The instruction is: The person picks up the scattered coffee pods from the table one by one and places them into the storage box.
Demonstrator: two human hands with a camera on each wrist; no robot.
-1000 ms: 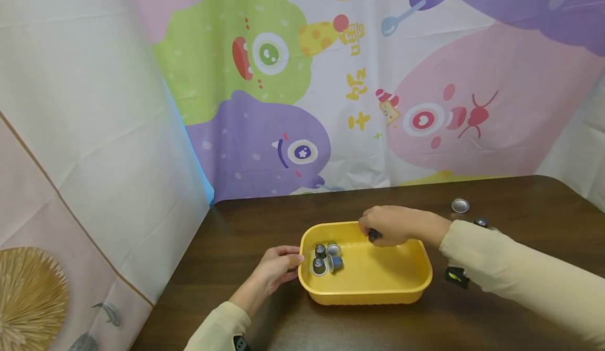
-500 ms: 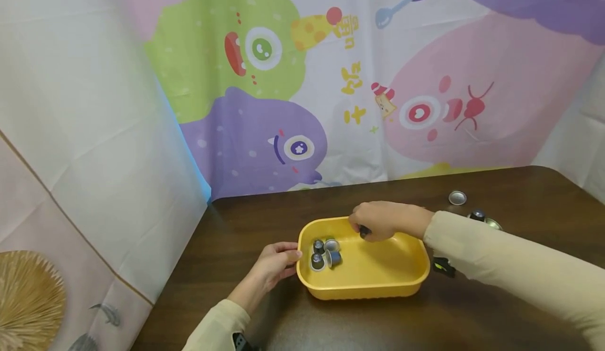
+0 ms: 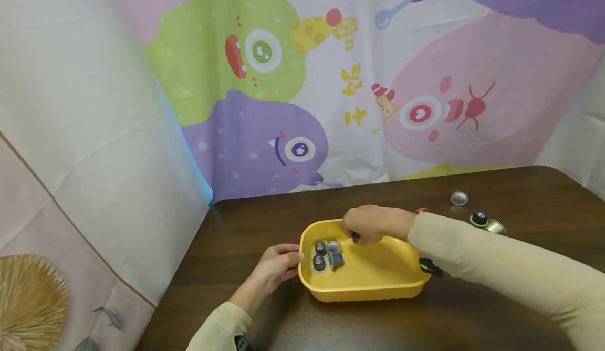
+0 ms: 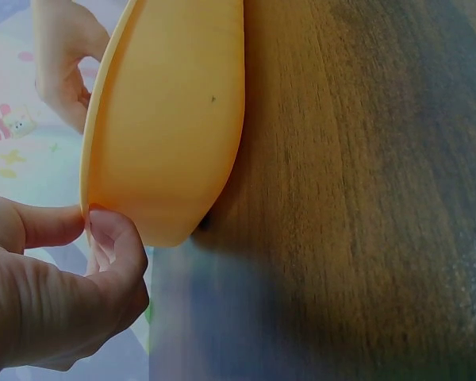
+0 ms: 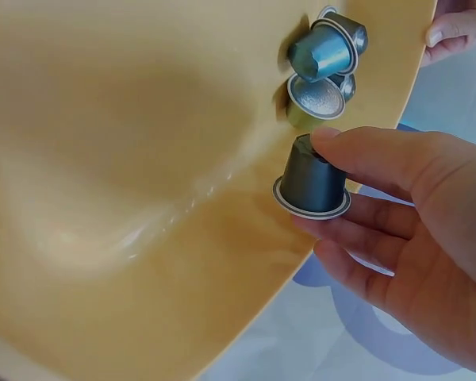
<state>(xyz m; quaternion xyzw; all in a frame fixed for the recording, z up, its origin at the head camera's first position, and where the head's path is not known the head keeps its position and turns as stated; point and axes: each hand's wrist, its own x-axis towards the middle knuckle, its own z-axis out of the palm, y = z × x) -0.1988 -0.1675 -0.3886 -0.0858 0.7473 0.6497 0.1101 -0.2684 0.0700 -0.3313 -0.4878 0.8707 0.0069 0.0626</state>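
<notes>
A dark coffee capsule (image 5: 312,181) is pinched between thumb and fingers of my right hand (image 3: 371,224), lid side down in the right wrist view. That hand hangs over the far side of a yellow plastic tub (image 3: 364,294), left of its middle. Inside the tub's left end lie several capsules: a blue one (image 3: 336,259) on its side, a black one (image 3: 319,263) standing on its lid, another dark one behind it, and one (image 5: 317,97) showing its silver foil. My left hand (image 4: 63,294) pinches the tub's left rim between thumb and fingers.
On the dark wooden table (image 3: 222,267), right of the tub, lie a foil-up capsule (image 3: 459,198), a black capsule (image 3: 480,217) and a light green one (image 3: 495,226). A red capsule (image 3: 421,210) shows partly behind my right wrist. A cartoon-printed cloth (image 3: 359,156) hangs behind.
My right hand has moved left over the tub with the dark capsule, uncovering the red and green capsules on the table. My left hand keeps its grip on the rim.
</notes>
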